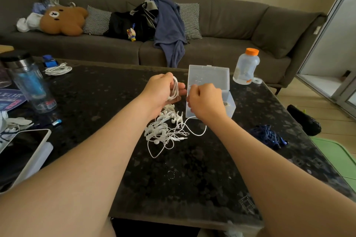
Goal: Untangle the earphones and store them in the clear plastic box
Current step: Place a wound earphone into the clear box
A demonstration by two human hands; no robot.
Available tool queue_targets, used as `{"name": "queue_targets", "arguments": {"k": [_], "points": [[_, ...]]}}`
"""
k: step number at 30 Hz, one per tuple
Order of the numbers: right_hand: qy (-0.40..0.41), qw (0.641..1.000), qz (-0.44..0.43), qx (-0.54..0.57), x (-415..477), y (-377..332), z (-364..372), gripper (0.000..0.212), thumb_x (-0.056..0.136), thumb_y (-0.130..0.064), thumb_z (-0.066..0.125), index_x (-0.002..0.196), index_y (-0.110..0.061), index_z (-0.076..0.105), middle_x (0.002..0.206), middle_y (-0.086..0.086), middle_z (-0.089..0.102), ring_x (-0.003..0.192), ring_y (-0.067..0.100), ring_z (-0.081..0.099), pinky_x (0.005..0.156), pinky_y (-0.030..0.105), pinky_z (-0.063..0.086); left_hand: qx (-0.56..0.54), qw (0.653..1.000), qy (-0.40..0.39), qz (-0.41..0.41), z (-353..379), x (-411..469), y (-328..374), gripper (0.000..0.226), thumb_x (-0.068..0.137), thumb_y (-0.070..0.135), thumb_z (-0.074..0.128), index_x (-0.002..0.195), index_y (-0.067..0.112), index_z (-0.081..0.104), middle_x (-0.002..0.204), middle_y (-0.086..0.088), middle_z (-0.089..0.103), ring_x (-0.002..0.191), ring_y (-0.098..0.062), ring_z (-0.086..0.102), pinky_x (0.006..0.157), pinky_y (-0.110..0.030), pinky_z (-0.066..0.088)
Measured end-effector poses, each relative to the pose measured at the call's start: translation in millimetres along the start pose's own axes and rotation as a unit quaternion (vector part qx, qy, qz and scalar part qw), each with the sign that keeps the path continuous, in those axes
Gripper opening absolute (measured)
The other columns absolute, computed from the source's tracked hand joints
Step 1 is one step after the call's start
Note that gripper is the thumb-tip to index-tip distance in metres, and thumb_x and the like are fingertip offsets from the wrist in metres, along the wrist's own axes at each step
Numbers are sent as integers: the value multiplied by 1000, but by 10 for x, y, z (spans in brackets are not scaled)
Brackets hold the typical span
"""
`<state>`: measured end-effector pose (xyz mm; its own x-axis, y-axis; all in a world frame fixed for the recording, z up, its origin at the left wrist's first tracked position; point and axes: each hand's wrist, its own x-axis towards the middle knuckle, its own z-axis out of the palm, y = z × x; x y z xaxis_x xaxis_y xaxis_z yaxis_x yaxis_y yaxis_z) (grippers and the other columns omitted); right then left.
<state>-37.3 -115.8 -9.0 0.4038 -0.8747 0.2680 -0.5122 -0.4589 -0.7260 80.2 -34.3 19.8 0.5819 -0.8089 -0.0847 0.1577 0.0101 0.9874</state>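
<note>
White tangle of earphones (165, 131) on the dark speckled surface (96, 98), just beside the open clear plastic box (209, 79). Left hand (159, 88): grip closed round a looped cord (175, 88). Right hand (206, 100): grip pinching one strand (198, 133).

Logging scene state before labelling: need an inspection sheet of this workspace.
Surface: dark speckled stone table.
Job's things: clear box open, lid up; white earphones in a tangled pile in front of it.
Clutter: tumbler, tablet, orange-capped bottle, blue earphones.
Grippers: left hand grips a white coil; right hand appears to pinch a cord running from the pile.
Cables: white cable coiled at far left.
Surroundings: sofa with bear cushion and blue garment.
</note>
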Motion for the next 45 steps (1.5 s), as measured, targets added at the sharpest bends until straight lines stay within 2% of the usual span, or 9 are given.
{"name": "queue_targets", "arguments": {"k": [2, 7, 13, 21, 26, 33, 37, 41, 45], "points": [[-48, 989, -47, -133, -13, 25, 69, 33, 104, -24, 52, 78, -7, 62, 81, 13, 66, 66, 25, 61, 58, 31, 50, -1, 999, 32, -4, -19, 20, 9, 27, 114, 22, 41, 120, 7, 62, 93, -8, 78, 87, -22, 78, 89, -44, 64], [-170, 930, -117, -303, -15, 50, 331, 13, 102, -19, 64, 109, -9, 67, 111, 18, 63, 103, 38, 62, 81, 42, 46, 38, 996, 72, -29, -33, 70, -18, 27, 112, 21, 40, 119, 8, 63, 92, -8, 78, 83, -19, 76, 80, -37, 63], [-175, 922, -108, -327, -76, -131, 417, 39, 98, -25, 76, 132, -11, 63, 126, 16, 61, 115, 36, 65, 92, 41, 56, 58, 992, 101, -44, -11, 129, -50, 31, 114, 28, 40, 119, 8, 63, 90, -9, 76, 76, -18, 72, 73, -34, 63], [-177, 925, -51, -332, -148, -116, 460, 41, 89, -32, 81, 120, -15, 60, 115, 7, 64, 103, 31, 66, 74, 37, 50, 94, 987, 121, -53, -52, 133, -76, 30, 115, 29, 39, 119, 12, 63, 91, -6, 75, 81, -17, 72, 70, -31, 59], [-160, 971, -6, -175, -103, -71, 291, 37, 86, -35, 78, 102, -13, 52, 90, 1, 54, 88, 23, 58, 66, 30, 47, 89, 984, 137, -71, -21, 129, -41, 30, 115, 28, 39, 111, 10, 63, 89, -6, 73, 77, -17, 68, 69, -30, 57], [-25, 976, 40, 212, -125, -163, -85, 27, 106, -21, 34, 125, -30, 51, 99, 10, 67, 86, 20, 66, 78, 41, 57, 96, 986, 125, -56, 6, 51, -17, 32, 115, 29, 36, 120, 11, 62, 99, -7, 74, 91, -19, 71, 73, -31, 57], [-13, 954, 81, 290, -114, -225, -233, 38, 107, -19, 34, 100, -28, 70, 93, 6, 76, 84, 15, 71, 81, 38, 60, 95, 991, 76, -46, 74, -64, 33, 34, 116, 28, 35, 97, 15, 60, 97, -7, 72, 90, -20, 69, 79, -35, 57], [-39, 947, 61, 312, -146, -232, -349, 19, 103, -22, 53, 105, -23, 71, 77, 1, 77, 76, 14, 66, 76, 34, 58, 109, 993, 35, -33, 146, -112, 58, 33, 115, 27, 37, 104, 12, 64, 101, -11, 73, 98, -26, 70, 82, -38, 60], [-81, 958, 15, 274, -162, -139, -389, 26, 100, -13, 64, 120, -30, 67, 89, 5, 81, 82, 20, 74, 86, 36, 62, 130, 991, 36, -9, 173, -105, 33, 35, 116, 32, 37, 113, 11, 64, 105, -12, 70, 99, -26, 70, 81, -37, 63]]}}
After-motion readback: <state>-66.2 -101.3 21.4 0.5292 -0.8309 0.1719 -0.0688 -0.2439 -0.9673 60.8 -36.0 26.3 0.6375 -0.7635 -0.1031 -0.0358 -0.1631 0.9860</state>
